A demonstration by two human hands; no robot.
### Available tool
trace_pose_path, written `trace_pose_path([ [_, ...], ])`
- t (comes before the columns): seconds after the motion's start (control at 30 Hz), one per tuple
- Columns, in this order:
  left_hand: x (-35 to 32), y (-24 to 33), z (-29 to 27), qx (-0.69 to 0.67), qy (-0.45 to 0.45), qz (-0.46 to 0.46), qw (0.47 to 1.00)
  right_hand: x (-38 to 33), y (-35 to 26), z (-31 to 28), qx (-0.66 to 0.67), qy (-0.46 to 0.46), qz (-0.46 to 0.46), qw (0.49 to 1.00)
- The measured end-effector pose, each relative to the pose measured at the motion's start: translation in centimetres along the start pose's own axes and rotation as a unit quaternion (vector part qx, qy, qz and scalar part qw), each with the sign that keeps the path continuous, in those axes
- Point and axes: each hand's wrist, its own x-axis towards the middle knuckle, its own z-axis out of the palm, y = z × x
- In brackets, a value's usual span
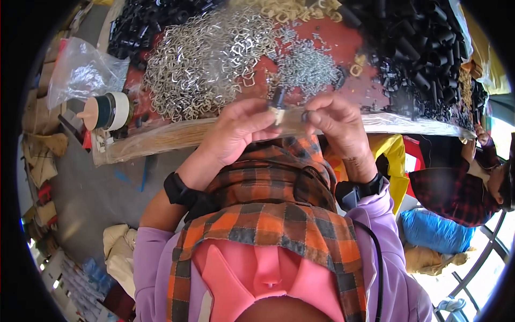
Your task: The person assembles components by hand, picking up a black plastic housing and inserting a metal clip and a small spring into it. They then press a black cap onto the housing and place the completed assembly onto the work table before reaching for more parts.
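Both my hands are raised over the table's near edge, a short way apart. My left hand (241, 127) is closed on a small cream piece (278, 115) with a black tube-like part (279, 96) standing up from it. A small dark piece (306, 116) is pinched between the thumb and fingers of my right hand (340, 122); its exact kind is too small to make out. Beyond my hands lie a heap of shiny metal loops (209, 61) and, to its right, a pile of small silvery metal parts (307, 68).
Black plastic pieces (416, 45) cover the table's right side, with more black parts (153, 24) at the far left. Rolls of tape (116, 111) and a clear plastic bag (88, 72) sit at the left edge. Another person (456, 188) works at the right.
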Motion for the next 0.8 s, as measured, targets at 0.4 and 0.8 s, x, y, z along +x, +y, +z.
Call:
trace_pose_path([
  [0.4,-0.6,-0.1,-0.3,-0.014,-0.009,-0.031,0.999,1.0,1.5,3.6,-0.289,0.038,-0.154,0.944],
  [0.8,-0.2,-0.7,0.7,0.0,-0.023,-0.032,0.999,0.5,2.7,2.4,-0.452,0.065,-0.298,0.838],
])
